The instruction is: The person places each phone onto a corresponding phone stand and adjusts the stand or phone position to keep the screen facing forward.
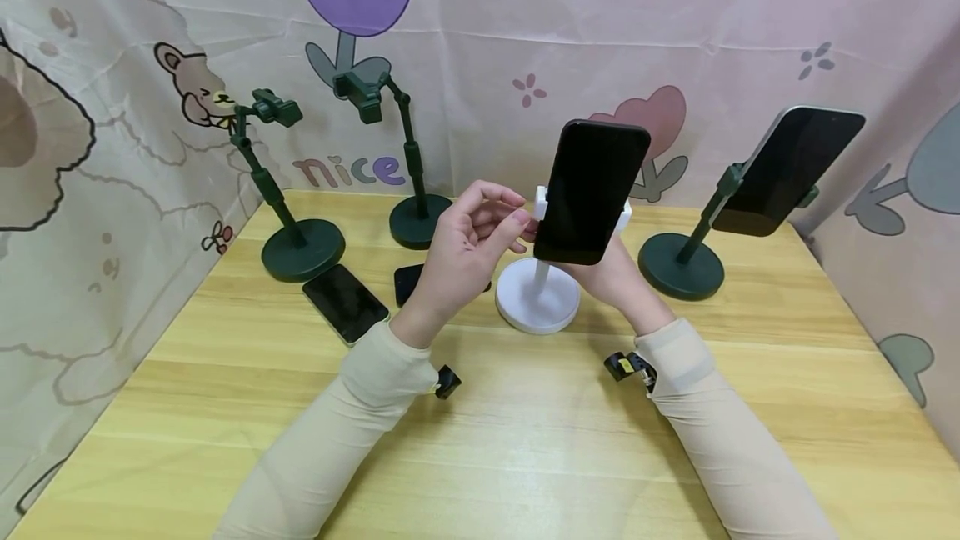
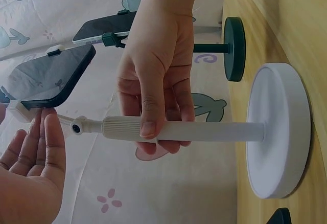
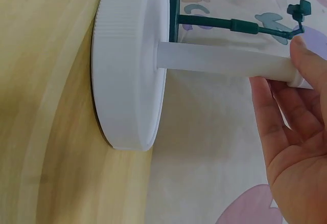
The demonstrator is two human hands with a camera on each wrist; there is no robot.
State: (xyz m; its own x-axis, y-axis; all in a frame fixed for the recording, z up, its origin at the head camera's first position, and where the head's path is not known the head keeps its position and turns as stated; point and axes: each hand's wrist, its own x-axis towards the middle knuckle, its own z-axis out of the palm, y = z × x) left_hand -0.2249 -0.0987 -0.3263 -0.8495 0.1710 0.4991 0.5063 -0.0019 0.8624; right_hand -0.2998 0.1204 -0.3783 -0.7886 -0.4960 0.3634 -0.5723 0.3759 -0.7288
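A white phone stand (image 1: 538,298) with a round base stands on the table. Its white clamp (image 2: 20,111) holds a dark-screened phone (image 1: 592,190), tilted. Behind that phone my right hand (image 2: 156,75) grips the stand's white pole (image 3: 225,60) around its ribbed collar, thumb on one side and fingers on the other. My left hand (image 1: 472,244) is at the left of the clamp, its fingers loosely bent. In the left wrist view its fingertips (image 2: 48,119) come close to the clamp and the phone's edge; whether they touch is unclear.
Two dark green stands (image 1: 300,248) (image 1: 416,219) with no phone stand at the back left. Another green stand (image 1: 681,265) at the right holds a phone (image 1: 787,173). One phone (image 1: 347,302) lies flat at the left; another phone (image 1: 407,282) is partly hidden by my left hand.
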